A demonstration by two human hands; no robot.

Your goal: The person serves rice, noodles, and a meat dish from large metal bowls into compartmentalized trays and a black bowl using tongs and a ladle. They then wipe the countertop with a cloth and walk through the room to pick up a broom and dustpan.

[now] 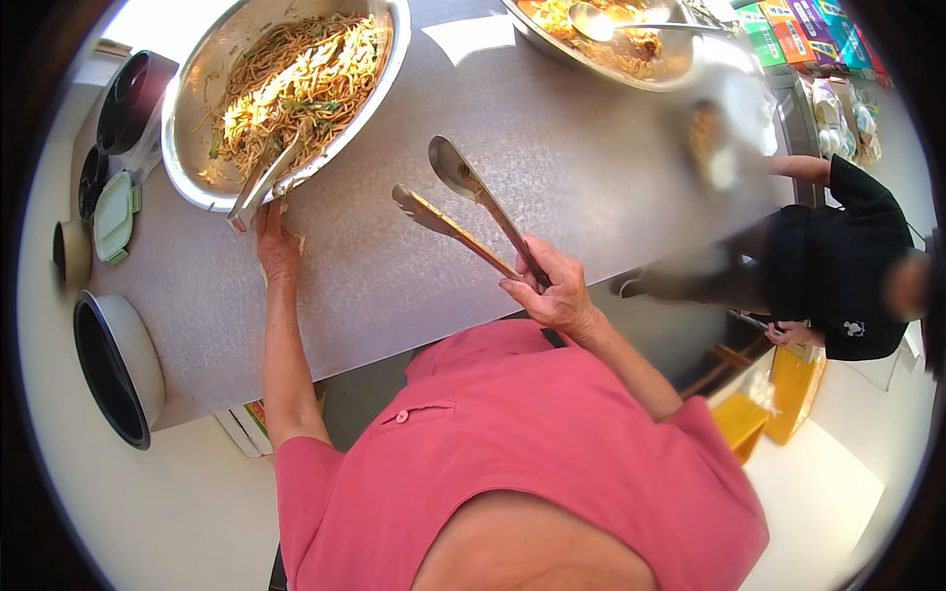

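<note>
My right hand (554,288) grips a pair of metal tongs (502,221) near their joined end, above the steel table. The tongs' jaws are spread, with bits of food stuck to them and nothing pinched between. At the near rim of a large steel bowl (177,140), my left hand (281,247) reaches in from below; the rim hides its fingertips. Something pale shows at the edge of that hand, too little to name. Inside the bowl lie brown noodles with greens (295,96). A second pair of metal tongs (259,185) rests in it, joined end over the rim.
Another steel bowl (665,85) with food and a large spoon (591,22) stands far right. Along the left are a black container (129,103), a pale green lid (114,218) and a dark-lined pot (144,354). A person in black (820,273) stands right of the table (369,295).
</note>
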